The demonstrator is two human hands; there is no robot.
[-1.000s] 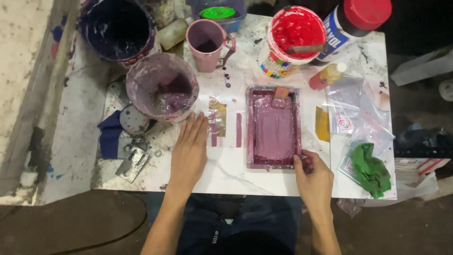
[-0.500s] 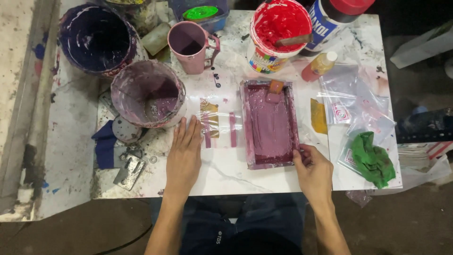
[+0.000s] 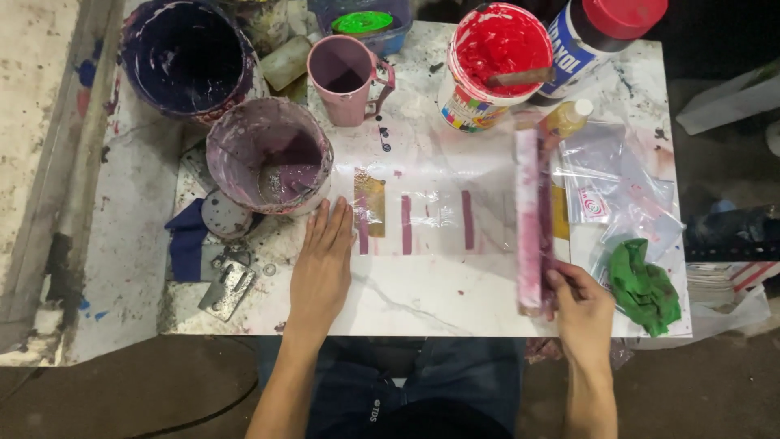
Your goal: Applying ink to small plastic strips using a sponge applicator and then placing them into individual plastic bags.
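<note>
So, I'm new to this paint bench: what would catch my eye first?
Probably the open red paint tub at the table's far edge. Then the purple-smeared frame tipped up on its edge, gripped by the right hand. The left hand lies flat beside purple stripes.

Frame (image 3: 532,219) stands edge-on above right grip (image 3: 578,305), its face unseen; bottle (image 3: 605,32) beyond it cut by top edge.

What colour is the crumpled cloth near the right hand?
Bright green, seen in the head view.
</note>
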